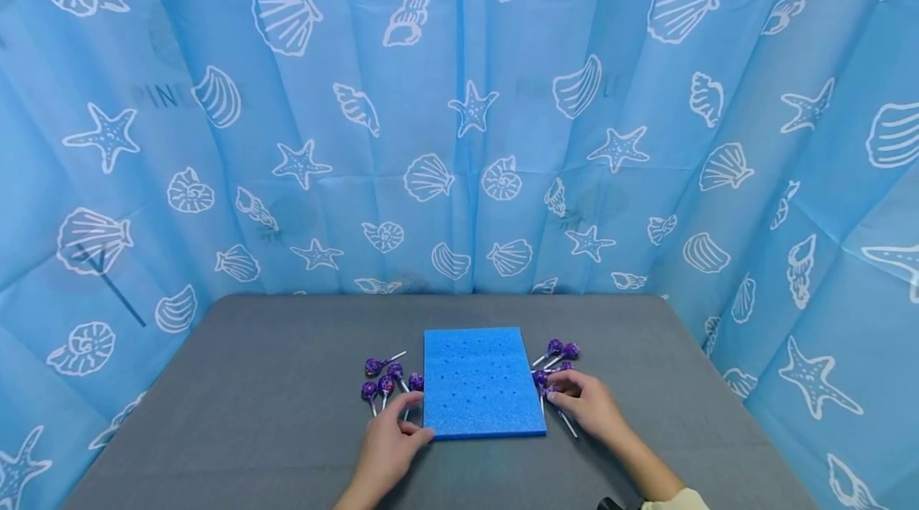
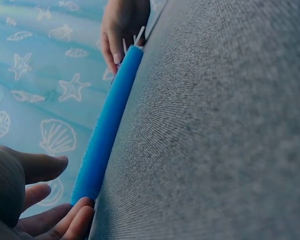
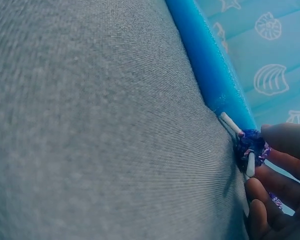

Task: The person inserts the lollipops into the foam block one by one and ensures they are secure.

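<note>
Head view: a blue foam board (image 1: 475,394) lies flat in the middle of a grey-covered table (image 1: 273,382), its top dotted with small holes. Lollipops in shiny purple wrappers, with white sticks, lie loose on both sides of it. The left cluster (image 1: 385,385) sits just beside the board's left edge, sticks pointing various ways; the right cluster (image 1: 555,347) gathers along the opposite edge, some heads overlapping and partly hidden by fingers.

A person's two bare hands reach in from the lower edge. The left hand (image 1: 388,440) is at the board's near left corner, thumb and fingers apart and gently bent. The left wrist view shows its lower fingertips touching the end of the board; nothing is clamped between them.

The right hand (image 1: 590,406) is beside the board's right edge, its fingers bent and its fingertips pinching the wrapped head of one lollipop (image 3: 253,146). The right wrist view shows its short white stick pointing toward the camera, with another stick just beyond, near the board's side.

A pale yellow sleeve (image 1: 678,500) covers the right forearm. Behind the table hangs a light blue curtain (image 1: 373,207) printed with white shells and starfish.
</note>
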A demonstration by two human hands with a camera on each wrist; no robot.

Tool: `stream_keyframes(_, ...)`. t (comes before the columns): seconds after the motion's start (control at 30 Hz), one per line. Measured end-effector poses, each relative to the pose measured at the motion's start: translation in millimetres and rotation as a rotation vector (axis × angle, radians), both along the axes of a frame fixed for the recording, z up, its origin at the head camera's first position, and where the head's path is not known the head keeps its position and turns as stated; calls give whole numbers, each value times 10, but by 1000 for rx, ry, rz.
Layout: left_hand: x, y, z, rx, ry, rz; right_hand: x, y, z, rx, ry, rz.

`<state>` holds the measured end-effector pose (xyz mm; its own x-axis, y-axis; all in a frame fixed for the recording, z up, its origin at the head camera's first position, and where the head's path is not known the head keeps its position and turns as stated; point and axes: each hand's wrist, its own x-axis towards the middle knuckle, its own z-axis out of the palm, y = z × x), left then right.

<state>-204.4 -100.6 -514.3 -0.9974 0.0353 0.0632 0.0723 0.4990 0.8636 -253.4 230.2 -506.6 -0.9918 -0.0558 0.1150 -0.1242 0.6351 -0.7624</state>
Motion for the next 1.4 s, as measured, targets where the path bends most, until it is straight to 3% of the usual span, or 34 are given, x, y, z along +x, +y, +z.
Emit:
stream_keyframes(0.27,-40,46,26,-110,-23,15,0,-13,-10,24,29,-3)
stream_keyframes(0.47,-72,57,39,-169,-38,-14,26,-9,-13,47,28,-17)
stream_keyframes(0.67,-92,29,7,-143,-31,-28,33,-1,-15,42,5,-10)
stream_keyframes(0.83,-106,8,-7,-123,-30,-27,10,47,15,19,13,44)
stream_keyframes(1.13,-125,-17,-18,-71,-68,-6,-74,47,178,-14,72,37)
stream_keyframes(1.4,-131,-60,-29,-23,-51,-32,-217,-10,345,-34,115,41)
